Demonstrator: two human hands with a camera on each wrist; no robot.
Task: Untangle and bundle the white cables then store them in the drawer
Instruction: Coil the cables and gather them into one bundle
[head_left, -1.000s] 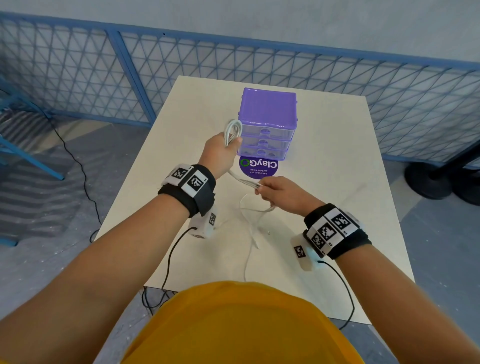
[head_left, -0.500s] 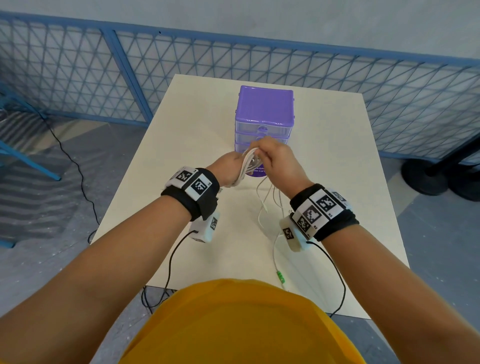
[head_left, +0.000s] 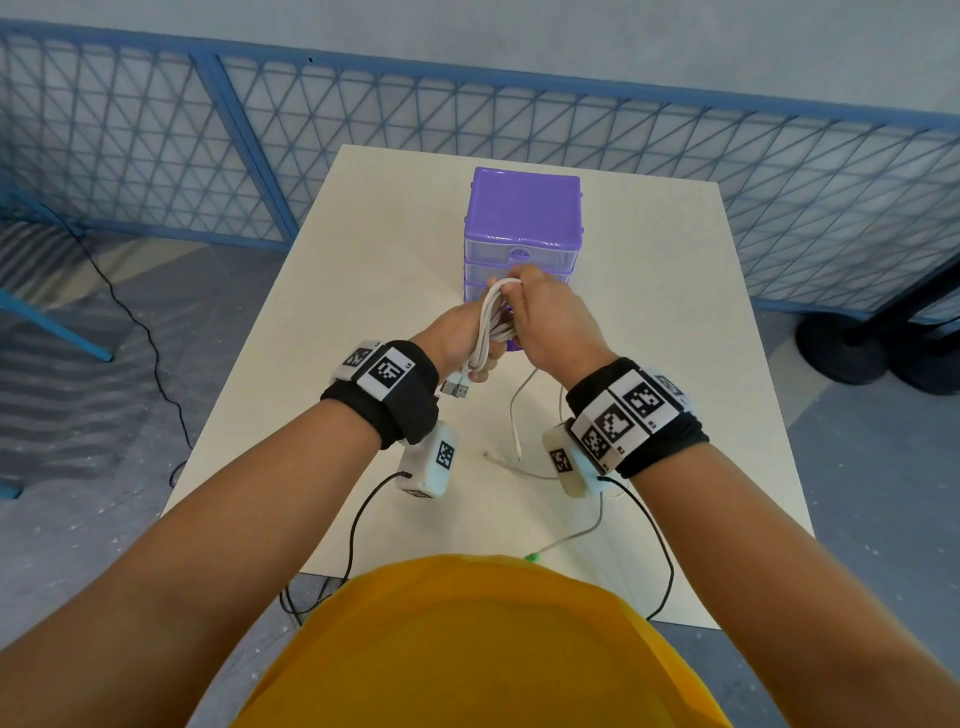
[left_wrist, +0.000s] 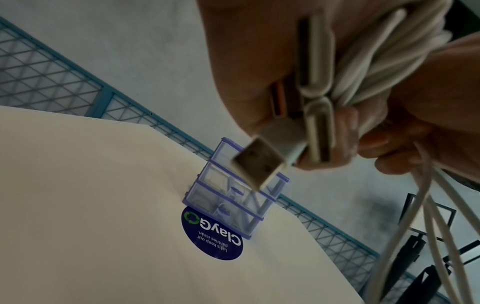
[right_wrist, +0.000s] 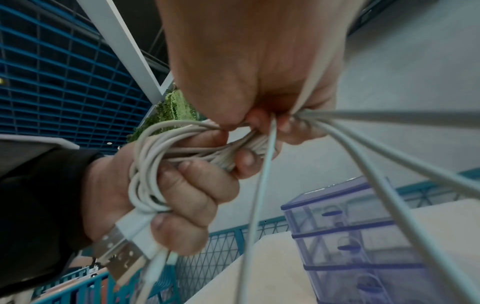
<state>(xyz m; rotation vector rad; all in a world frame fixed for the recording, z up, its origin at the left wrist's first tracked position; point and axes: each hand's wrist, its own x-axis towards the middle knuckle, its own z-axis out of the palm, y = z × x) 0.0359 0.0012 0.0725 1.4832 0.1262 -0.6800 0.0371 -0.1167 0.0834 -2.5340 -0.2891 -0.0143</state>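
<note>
My left hand grips a coiled bundle of white cables, raised above the table in front of the purple drawer unit. USB plugs stick out below the left fist. My right hand pinches the loose cable strands against the top of the bundle. Loose cable tails hang from the right hand down to the table, one ending in a green tip. The drawers all look closed.
The cream table carries a round blue ClayGo sticker just in front of the drawer unit. A blue mesh fence runs behind the table. Black wrist-camera leads hang off the near edge.
My right hand rose from the table to meet the left hand and brought loose strands onto the bundle. Both hands drew together in front of the drawers.
</note>
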